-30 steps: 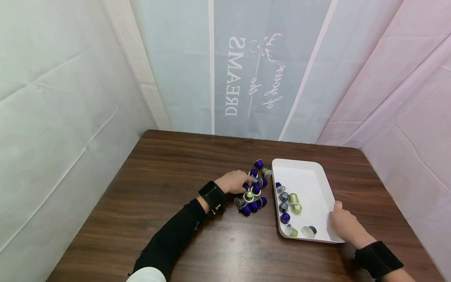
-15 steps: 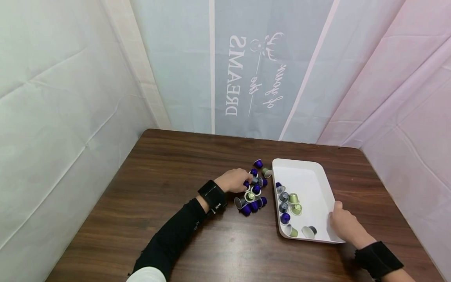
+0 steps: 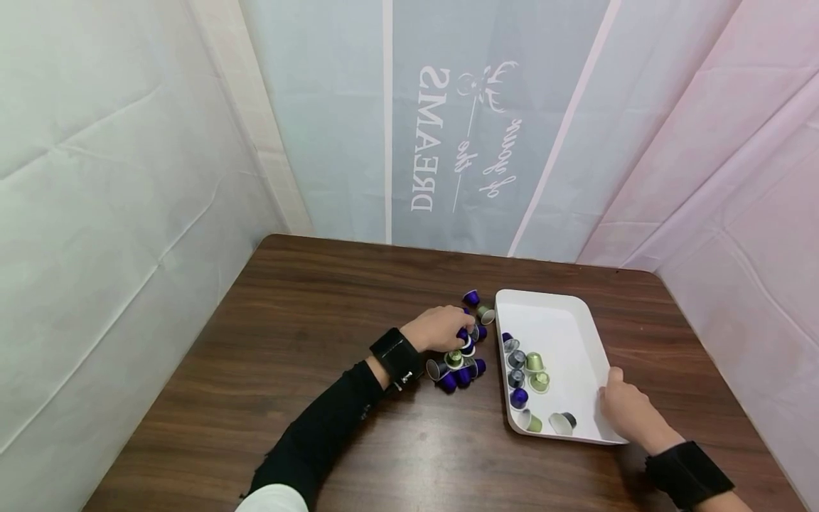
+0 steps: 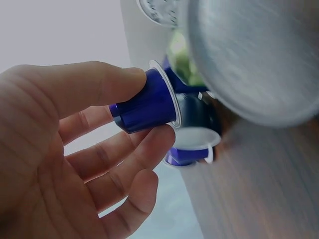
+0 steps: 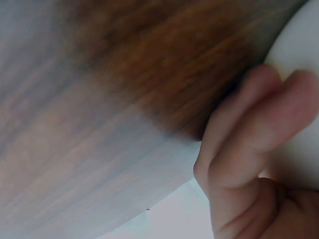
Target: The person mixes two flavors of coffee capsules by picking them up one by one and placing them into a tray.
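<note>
My left hand pinches a dark blue coffee capsule between thumb and fingers, its silvery rim facing away from the palm. Below and around that hand lies a loose pile of capsules in blue, grey and green, among them a green capsule and a grey one on its side; the hand hides part of the pile. On the right, my right hand grips the right side of a white tray, thumb at the rim. In the right wrist view its fingers curl against the tray's side.
Several capsules stand or lie along the tray's left side, including a blue capsule and a green one. Beyond the pile, a blue capsule lies near the tray's far left corner. Cloth hangs behind the brown table.
My left hand has moved slightly right over the pile, carrying the blue capsule with it. My right hand keeps its hold on the tray, which stays in place.
</note>
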### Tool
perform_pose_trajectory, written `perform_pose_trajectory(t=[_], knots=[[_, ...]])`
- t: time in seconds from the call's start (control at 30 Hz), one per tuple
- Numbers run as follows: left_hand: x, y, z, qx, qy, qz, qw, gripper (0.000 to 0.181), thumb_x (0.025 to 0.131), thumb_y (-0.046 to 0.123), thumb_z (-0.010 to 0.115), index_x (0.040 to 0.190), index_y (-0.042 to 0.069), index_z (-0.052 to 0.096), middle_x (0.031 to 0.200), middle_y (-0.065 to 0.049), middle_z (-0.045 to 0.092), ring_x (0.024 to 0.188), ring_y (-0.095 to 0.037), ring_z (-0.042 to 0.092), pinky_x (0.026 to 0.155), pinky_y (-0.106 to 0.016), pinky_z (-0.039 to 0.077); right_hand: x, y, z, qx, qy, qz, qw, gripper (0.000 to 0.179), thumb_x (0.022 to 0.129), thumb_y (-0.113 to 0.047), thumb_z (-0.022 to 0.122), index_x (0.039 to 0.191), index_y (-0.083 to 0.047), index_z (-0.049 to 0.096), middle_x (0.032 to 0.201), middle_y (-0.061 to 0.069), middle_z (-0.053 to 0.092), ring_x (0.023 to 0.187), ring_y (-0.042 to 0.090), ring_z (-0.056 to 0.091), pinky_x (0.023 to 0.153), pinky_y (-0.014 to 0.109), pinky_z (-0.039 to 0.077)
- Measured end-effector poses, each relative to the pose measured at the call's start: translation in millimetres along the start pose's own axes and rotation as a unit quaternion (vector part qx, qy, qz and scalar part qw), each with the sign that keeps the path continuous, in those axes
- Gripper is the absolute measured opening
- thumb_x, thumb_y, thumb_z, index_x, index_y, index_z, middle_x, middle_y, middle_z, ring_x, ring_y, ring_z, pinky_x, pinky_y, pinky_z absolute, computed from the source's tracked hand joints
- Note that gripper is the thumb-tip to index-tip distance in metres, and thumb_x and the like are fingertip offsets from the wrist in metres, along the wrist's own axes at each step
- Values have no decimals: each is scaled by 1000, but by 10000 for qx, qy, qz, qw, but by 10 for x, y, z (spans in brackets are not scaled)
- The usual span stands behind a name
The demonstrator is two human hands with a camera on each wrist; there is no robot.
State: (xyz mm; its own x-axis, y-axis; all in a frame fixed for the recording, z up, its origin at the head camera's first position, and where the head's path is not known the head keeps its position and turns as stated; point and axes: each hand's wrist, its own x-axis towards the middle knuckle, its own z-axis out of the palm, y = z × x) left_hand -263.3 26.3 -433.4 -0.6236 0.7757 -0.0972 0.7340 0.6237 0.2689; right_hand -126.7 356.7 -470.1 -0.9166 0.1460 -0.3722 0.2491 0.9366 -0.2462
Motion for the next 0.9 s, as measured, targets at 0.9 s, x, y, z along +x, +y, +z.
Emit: perform_pose_trajectory(t=[0.9], knots=[[373,699,21,509,238,740,9957,13,93,24,59,106,19,61,94,6,54,77,-4,48,62,-17,40,16,17,-9,-43,84,-85,9999,38,99,-9,35,113,22,17,74,25,53,65,29,54,57,39,44]])
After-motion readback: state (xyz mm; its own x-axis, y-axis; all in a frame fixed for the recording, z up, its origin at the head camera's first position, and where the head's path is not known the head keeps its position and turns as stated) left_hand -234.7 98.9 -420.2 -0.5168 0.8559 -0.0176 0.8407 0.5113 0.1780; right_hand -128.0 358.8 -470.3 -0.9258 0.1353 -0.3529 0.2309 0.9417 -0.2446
